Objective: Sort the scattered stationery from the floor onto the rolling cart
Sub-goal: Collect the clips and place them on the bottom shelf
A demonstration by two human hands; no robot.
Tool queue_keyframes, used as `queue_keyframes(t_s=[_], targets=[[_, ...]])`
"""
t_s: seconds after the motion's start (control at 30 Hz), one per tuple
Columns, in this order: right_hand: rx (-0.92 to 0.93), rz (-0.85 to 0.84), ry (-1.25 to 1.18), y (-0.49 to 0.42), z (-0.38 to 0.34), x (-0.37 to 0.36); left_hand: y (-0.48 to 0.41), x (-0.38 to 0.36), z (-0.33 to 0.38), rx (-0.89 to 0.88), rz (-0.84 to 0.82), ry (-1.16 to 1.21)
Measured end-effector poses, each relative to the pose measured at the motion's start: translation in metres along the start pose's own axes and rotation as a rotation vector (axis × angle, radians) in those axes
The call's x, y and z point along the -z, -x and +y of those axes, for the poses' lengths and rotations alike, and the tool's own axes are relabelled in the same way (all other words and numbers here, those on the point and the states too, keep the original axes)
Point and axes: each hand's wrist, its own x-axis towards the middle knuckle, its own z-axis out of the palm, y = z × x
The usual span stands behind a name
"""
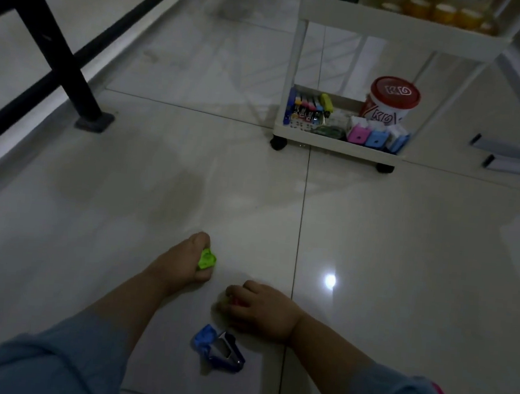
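Observation:
My left hand (188,261) grips a green staple remover (207,259) just above the tiled floor. My right hand (263,310) is curled over a small red and yellowish-green item (231,301) on the floor; most of that item is hidden by the fingers. A blue staple remover (218,348) with metal jaws lies on the floor just below both hands. The white rolling cart (336,140) stands further back on the right. Its bottom tray holds several coloured staplers (307,108), pink and blue items (367,138) and a red-lidded tub (391,101).
A black metal post (55,43) on a grey foot stands at the left, with rails running along a raised ledge. The cart's upper tray (403,17) carries yellow jars. Grey straps (514,153) lie on the floor at the far right. Glossy tiles stretch between me and the cart.

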Motion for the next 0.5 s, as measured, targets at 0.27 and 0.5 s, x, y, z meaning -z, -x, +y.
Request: queue_keyframes(t_s=[0.27,0.5], targets=[[-0.804,0.448,-0.589,-0.010,0.032,0.040,-0.058,0.008,0.059,0.071,0.374,0.437],[-1.264,1.329,-1.973,-0.010,0.108,0.115,-0.140,0.028,0.143,0.516,0.202,1.793]])
